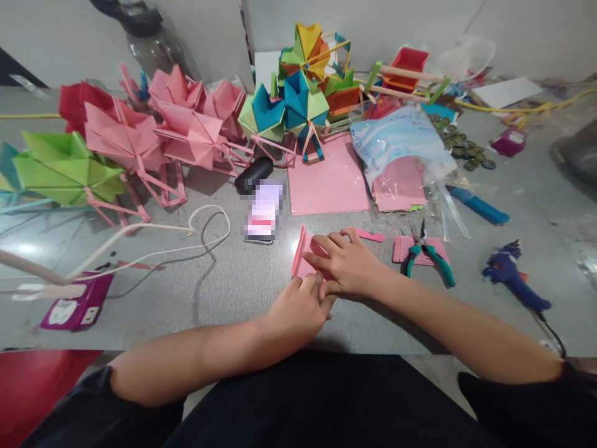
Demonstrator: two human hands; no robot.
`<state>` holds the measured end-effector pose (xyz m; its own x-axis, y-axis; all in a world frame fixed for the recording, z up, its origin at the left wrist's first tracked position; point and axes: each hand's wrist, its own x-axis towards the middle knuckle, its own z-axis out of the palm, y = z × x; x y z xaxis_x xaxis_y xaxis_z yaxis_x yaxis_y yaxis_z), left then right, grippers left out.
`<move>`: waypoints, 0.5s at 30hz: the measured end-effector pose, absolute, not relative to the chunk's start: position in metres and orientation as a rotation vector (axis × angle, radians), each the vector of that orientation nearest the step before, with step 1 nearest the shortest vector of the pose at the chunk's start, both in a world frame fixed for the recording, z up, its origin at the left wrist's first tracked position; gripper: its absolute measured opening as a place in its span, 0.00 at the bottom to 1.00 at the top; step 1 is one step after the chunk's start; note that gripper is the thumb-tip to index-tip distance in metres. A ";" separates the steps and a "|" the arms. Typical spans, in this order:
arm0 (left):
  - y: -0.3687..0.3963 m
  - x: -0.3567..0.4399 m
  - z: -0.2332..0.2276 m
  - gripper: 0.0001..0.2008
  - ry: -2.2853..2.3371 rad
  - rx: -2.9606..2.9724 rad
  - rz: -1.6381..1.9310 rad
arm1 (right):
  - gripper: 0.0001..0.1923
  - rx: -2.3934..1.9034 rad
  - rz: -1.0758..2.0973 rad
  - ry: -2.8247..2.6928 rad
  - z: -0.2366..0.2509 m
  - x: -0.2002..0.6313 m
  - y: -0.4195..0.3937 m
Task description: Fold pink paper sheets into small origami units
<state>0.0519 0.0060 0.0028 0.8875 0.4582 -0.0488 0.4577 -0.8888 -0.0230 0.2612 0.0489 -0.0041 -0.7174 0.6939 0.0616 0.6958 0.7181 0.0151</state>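
A small piece of pink folded paper (303,256) stands in front of me near the table's front, one flap raised on its left side. My left hand (298,306) is closed, its fingers pinching the paper's near edge. From the right, my right hand (349,264) curls over the same paper, its thumb close to the left fingertips. Both hands hide much of the paper. Just beyond my right hand lies a flat pink strip (370,235). Pliers with green handles (424,254) rest on a stack of small pink papers (443,247) to the right.
Pink paper wheel models (125,140) and a green one (69,168) line the back left. A phone (265,208), pink sheets (326,180), a plastic packet (401,140), a blue cutter (480,205) and a blue glue gun (517,277) surround me. A white cable (205,246) loops at left.
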 end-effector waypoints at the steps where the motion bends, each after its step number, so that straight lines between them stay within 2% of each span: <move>1: 0.006 0.052 0.003 0.19 -0.732 -3.043 0.088 | 0.49 -1.177 -0.049 -2.855 -0.004 0.259 0.049; 5: 0.006 0.051 0.004 0.22 -0.733 -3.034 0.118 | 0.48 -1.221 0.029 -2.789 0.000 0.260 0.048; 10: 0.006 0.048 0.009 0.30 -0.774 -2.990 0.120 | 0.23 -1.458 0.113 -2.539 0.014 0.291 0.033; 15: 0.009 0.046 0.015 0.28 -0.778 -2.997 0.006 | 0.15 -1.465 0.375 -2.522 0.015 0.309 0.003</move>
